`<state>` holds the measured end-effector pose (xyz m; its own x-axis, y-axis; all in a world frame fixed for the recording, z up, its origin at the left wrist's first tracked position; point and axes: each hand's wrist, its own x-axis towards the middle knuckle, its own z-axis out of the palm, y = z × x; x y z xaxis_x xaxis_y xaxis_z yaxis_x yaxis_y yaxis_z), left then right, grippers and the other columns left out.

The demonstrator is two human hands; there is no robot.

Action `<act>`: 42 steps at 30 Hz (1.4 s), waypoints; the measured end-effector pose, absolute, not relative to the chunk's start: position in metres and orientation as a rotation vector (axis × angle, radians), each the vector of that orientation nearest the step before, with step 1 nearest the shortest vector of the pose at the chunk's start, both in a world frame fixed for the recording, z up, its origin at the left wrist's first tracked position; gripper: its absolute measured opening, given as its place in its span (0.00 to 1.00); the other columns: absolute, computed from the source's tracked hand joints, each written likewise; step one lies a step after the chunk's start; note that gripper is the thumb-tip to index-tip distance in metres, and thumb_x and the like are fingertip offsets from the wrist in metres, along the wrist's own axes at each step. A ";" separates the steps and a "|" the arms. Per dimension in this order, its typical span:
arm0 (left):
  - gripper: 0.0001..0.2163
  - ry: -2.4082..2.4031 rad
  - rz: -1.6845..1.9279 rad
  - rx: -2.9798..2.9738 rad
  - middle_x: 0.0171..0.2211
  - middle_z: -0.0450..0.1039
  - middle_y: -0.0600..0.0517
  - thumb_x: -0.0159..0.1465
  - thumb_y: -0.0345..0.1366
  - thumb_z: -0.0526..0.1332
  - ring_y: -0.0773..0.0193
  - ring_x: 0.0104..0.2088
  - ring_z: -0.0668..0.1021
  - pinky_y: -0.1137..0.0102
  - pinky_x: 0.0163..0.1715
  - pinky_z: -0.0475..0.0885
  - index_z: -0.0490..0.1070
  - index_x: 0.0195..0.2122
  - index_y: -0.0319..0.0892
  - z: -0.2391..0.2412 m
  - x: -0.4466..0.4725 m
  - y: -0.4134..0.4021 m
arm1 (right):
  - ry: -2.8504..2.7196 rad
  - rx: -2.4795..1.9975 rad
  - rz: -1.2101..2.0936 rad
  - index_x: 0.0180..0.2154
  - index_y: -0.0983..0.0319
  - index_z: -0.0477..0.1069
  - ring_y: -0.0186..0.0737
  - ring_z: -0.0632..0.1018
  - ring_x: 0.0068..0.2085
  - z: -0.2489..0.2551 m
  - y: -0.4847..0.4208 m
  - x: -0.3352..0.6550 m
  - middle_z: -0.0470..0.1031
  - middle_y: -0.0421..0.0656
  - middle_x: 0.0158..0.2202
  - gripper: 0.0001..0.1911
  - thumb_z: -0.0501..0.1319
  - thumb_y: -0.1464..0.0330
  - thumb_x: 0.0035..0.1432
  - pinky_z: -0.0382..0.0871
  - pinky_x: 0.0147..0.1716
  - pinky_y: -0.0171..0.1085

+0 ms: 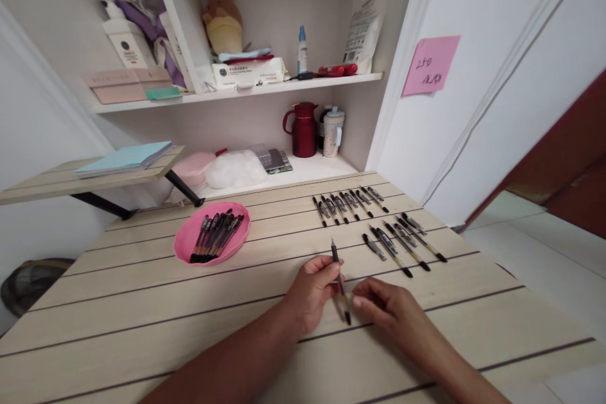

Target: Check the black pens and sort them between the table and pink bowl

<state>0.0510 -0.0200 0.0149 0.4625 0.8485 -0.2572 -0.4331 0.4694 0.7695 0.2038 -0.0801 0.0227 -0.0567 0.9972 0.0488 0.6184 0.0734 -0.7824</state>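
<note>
My left hand (315,287) is closed around an uncapped black pen (336,254). Its bare tip points away from me and its dark end toward me. Beside the pen's lower end, my right hand (383,303) has its thumb and fingers curled together; whether they touch the pen or hold something small is hidden. Beyond that hand lie several uncapped pens (406,241) with loose clip caps (374,247) beside them. A second row of uncapped pens and caps (339,207) lies farther back. Several capped pens (218,235) fill a pink dish (184,246) at the left.
Everything lies on a slatted wooden table (199,309). A raised shelf (42,184) with blue paper (125,156) overhangs its left back. Behind stand a red jug (304,130), a lidded cup (332,132) and a plastic bag (235,169). A pink note (432,65) hangs on the wall.
</note>
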 end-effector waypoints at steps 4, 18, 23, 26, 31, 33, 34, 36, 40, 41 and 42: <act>0.15 0.758 0.910 0.724 0.26 0.67 0.52 0.46 0.40 0.67 0.71 0.25 0.69 0.74 0.27 0.64 0.71 0.32 0.36 0.019 0.073 -0.015 | -1.769 -1.674 0.612 0.31 0.61 0.69 0.38 0.72 0.28 0.017 -0.082 0.195 0.73 0.42 0.26 0.13 0.50 0.62 0.55 0.61 0.27 0.33; 0.13 0.895 0.920 0.964 0.31 0.68 0.48 0.50 0.37 0.62 0.65 0.32 0.71 0.68 0.35 0.66 0.69 0.35 0.37 0.008 0.083 -0.013 | -1.943 -2.216 -0.138 0.28 0.61 0.69 0.34 0.71 0.25 -0.005 -0.064 0.242 0.68 0.44 0.29 0.16 0.46 0.66 0.60 0.51 0.21 0.33; 0.13 0.877 0.922 0.949 0.31 0.68 0.48 0.49 0.37 0.63 0.66 0.31 0.71 0.68 0.35 0.66 0.69 0.34 0.36 0.011 0.081 -0.015 | -1.932 -2.254 -0.179 0.29 0.61 0.69 0.34 0.71 0.25 -0.009 -0.062 0.243 0.67 0.44 0.28 0.16 0.46 0.65 0.60 0.50 0.20 0.33; 0.13 0.871 0.926 0.956 0.31 0.68 0.48 0.49 0.37 0.63 0.66 0.31 0.71 0.67 0.35 0.66 0.69 0.34 0.36 0.010 0.081 -0.015 | -1.924 -2.249 -0.178 0.28 0.61 0.69 0.34 0.71 0.25 -0.008 -0.062 0.243 0.67 0.44 0.28 0.17 0.45 0.65 0.61 0.51 0.21 0.33; 0.12 0.870 0.921 0.961 0.30 0.68 0.48 0.49 0.36 0.62 0.66 0.31 0.71 0.69 0.34 0.66 0.69 0.34 0.36 0.009 0.081 -0.014 | -1.921 -2.248 -0.179 0.27 0.62 0.69 0.33 0.71 0.25 -0.006 -0.063 0.243 0.67 0.44 0.27 0.17 0.45 0.65 0.61 0.50 0.21 0.33; 0.11 0.877 0.920 0.964 0.30 0.68 0.48 0.50 0.35 0.62 0.67 0.31 0.71 0.69 0.34 0.66 0.69 0.34 0.36 0.010 0.081 -0.014 | -1.922 -2.249 -0.168 0.27 0.62 0.68 0.33 0.71 0.24 -0.006 -0.063 0.243 0.67 0.44 0.27 0.17 0.45 0.66 0.61 0.50 0.21 0.33; 0.11 0.876 0.921 0.964 0.30 0.68 0.48 0.50 0.35 0.62 0.67 0.31 0.71 0.69 0.34 0.66 0.69 0.34 0.36 0.010 0.081 -0.015 | -1.925 -2.247 -0.163 0.27 0.62 0.68 0.33 0.71 0.24 -0.006 -0.063 0.243 0.67 0.44 0.27 0.17 0.45 0.66 0.61 0.50 0.20 0.33; 0.11 0.871 0.925 0.964 0.30 0.68 0.48 0.50 0.35 0.62 0.67 0.31 0.71 0.69 0.34 0.67 0.69 0.34 0.36 0.011 0.081 -0.015 | -1.922 -2.244 -0.161 0.27 0.62 0.69 0.33 0.71 0.24 -0.007 -0.062 0.243 0.66 0.44 0.26 0.17 0.45 0.66 0.61 0.50 0.20 0.33; 0.11 0.861 0.927 0.959 0.30 0.69 0.48 0.49 0.36 0.63 0.67 0.30 0.71 0.69 0.35 0.66 0.69 0.33 0.37 0.010 0.081 -0.016 | -1.915 -2.248 -0.175 0.27 0.62 0.69 0.33 0.71 0.24 -0.008 -0.062 0.244 0.66 0.43 0.27 0.17 0.45 0.65 0.61 0.50 0.20 0.33; 0.11 0.862 0.924 0.955 0.30 0.69 0.48 0.49 0.36 0.63 0.67 0.30 0.71 0.69 0.35 0.66 0.69 0.33 0.37 0.010 0.081 -0.015 | -1.916 -2.250 -0.179 0.27 0.62 0.69 0.33 0.71 0.24 -0.008 -0.062 0.245 0.66 0.44 0.27 0.17 0.45 0.65 0.61 0.50 0.20 0.33; 0.11 0.863 0.921 0.951 0.30 0.69 0.48 0.49 0.36 0.63 0.67 0.31 0.71 0.69 0.35 0.66 0.69 0.33 0.37 0.010 0.081 -0.015 | -1.920 -2.251 -0.181 0.27 0.62 0.69 0.33 0.71 0.24 -0.009 -0.062 0.245 0.67 0.44 0.27 0.17 0.45 0.65 0.60 0.50 0.20 0.33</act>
